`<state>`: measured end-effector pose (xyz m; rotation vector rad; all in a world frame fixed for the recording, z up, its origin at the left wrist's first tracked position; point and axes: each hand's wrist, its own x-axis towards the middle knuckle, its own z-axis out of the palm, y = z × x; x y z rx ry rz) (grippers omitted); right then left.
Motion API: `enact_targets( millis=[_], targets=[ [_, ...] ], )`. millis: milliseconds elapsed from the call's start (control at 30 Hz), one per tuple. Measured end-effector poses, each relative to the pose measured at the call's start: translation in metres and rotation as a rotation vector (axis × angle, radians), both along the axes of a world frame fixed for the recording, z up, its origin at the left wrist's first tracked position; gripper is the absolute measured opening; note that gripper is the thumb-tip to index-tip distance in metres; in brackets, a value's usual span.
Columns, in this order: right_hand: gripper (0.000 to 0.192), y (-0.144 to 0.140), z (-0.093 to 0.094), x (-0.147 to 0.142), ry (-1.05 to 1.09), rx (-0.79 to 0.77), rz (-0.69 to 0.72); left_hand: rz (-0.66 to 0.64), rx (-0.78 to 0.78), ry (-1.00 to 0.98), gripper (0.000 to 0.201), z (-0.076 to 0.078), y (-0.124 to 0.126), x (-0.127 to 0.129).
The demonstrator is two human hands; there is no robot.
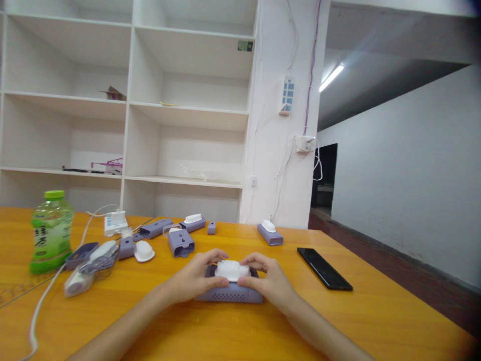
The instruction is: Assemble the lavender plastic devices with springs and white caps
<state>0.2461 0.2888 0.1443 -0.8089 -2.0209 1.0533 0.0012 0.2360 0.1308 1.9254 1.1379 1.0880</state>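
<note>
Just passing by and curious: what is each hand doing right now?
Left hand: closed on the purple case, fingers at its white ridged insert.
Right hand: closed on the same case's other side.

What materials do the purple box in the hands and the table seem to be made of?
Purple box: probably matte moulded plastic, given its even colour and rows of small holes. Table: looks like wood or wood laminate with a smooth orange finish, faint grain and soft reflections.

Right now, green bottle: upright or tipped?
Upright. The green bottle stands on its base on the table, cap on top, left of both hands.
</note>
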Motion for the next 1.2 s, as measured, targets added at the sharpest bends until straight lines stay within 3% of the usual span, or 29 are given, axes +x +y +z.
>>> enact_targets(
  millis=[100,233,400,567,733,967,1200],
  targets=[
    [0.041,0.005,-0.002,0.001,0.019,-0.055,0.063,-0.010,-0.003,0.004,0.055,0.002,-0.002,-0.001],
    [0.061,0.013,-0.009,0.003,0.056,-0.149,0.110,0.030,-0.056,0.101,0.079,0.000,-0.006,-0.005],
    [0.049,0.014,-0.011,0.002,-0.035,-0.111,0.147,0.056,-0.041,0.180,0.086,-0.005,-0.009,-0.004],
    [0.057,0.011,-0.010,0.001,0.017,-0.165,0.114,0.069,-0.037,0.156,0.087,-0.010,-0.007,-0.004],
    [0.051,0.010,-0.011,-0.001,0.038,-0.149,0.101,0.080,-0.029,0.153,0.088,-0.014,-0.006,-0.004],
    [0.041,0.004,-0.006,-0.005,0.022,-0.108,0.077,0.068,-0.022,0.138,0.084,-0.010,-0.007,-0.002],
    [0.047,0.003,-0.011,-0.005,0.039,-0.124,0.020,0.055,-0.019,0.141,0.084,-0.006,-0.008,0.000]
  ],
)
